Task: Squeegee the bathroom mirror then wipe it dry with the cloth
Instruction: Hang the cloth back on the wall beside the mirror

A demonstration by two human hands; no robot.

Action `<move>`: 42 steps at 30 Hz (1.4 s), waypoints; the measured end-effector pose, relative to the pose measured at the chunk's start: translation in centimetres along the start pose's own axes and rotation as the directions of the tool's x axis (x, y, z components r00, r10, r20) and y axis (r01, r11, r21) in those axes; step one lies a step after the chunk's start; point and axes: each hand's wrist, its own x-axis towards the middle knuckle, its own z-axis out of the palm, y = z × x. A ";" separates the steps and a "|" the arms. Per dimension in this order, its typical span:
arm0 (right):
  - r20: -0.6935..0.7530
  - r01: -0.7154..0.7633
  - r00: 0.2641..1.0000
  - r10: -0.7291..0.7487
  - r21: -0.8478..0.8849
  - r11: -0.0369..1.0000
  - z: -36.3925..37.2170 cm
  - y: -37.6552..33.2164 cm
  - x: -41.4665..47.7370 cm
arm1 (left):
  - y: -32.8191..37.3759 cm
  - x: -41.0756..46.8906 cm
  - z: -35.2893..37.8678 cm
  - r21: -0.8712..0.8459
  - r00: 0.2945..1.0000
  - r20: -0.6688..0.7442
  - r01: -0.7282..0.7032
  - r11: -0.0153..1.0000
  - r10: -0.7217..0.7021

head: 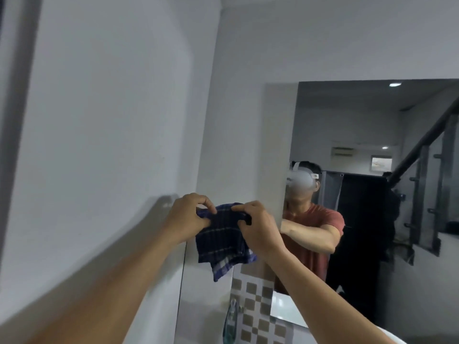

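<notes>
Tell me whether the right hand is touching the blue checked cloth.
Touching. The head view shows the right hand pinching the top edge of the cloth, while the left hand pinches its other top corner.

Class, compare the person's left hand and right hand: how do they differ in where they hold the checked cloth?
The left hand pinches the top left corner of the cloth; the right hand grips its top right edge. The left hand sits slightly higher than the right hand. Both hold the cloth with curled fingers, near the mirror.
</notes>
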 end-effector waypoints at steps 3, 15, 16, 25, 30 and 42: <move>-0.007 0.012 1.000 -0.013 -0.037 0.999 1.5 0.9 1.2 | -0.9 1.6 0.9 0.122 0.996 -0.036 -0.073 0.990 0.078; 0.189 0.262 0.963 -0.193 -0.489 0.832 4.7 3.0 0.8 | -5.4 1.9 5.1 0.369 0.981 0.066 -0.192 0.909 0.180; 0.207 0.281 0.957 -0.202 -0.509 0.814 4.7 2.8 0.9 | -5.4 1.8 5.0 0.374 0.984 0.077 -0.177 0.910 0.160; 0.290 0.204 0.949 -0.125 -0.261 0.944 4.6 3.0 0.1 | -4.8 1.3 4.1 0.355 0.982 0.188 -0.070 0.932 0.002; 0.336 0.168 0.939 -0.077 -0.250 0.953 4.5 2.6 1.1 | -4.7 1.2 3.5 0.449 0.983 0.182 -0.097 0.888 0.015; 0.245 0.096 0.968 -0.057 -0.150 0.984 3.7 2.6 -0.4 | -6.0 -0.3 5.1 0.307 0.988 0.031 -0.152 0.939 0.150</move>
